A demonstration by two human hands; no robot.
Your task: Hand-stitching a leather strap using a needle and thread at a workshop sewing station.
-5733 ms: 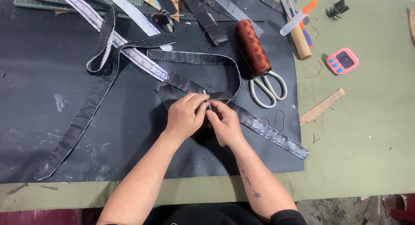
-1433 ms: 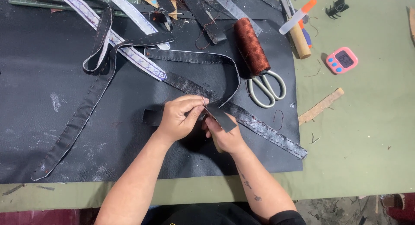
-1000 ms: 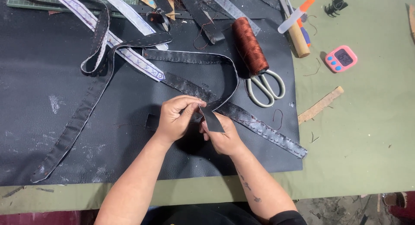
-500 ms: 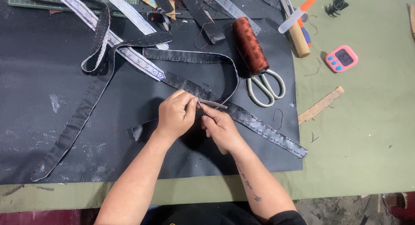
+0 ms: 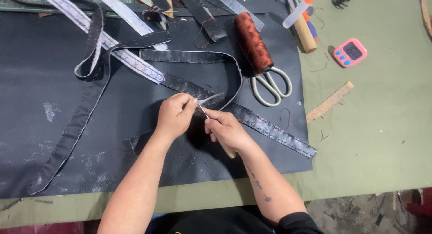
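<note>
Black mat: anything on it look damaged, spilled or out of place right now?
Nothing looks broken. The black mat carries pale scuffs and smears at its left. Loose dark straps lie tangled across it, and a thread scrap curls near the scissors. Both hands, left hand and right hand, pinch a strap piece.

- Leatherwork bench in a workshop, covered by green cloth (image 5: 373, 139) under a black leather sheet (image 5: 40, 81).
- Strewn with stitched straps (image 5: 81, 121), rust-brown thread spool (image 5: 253, 41), scissors (image 5: 270, 84), pink timer (image 5: 350, 52).

A green counter (image 5: 373, 139) carries a black leather sheet (image 5: 40, 126) over its left part; a pink timer (image 5: 350, 52) and wooden strip (image 5: 329, 102) lie right.
</note>
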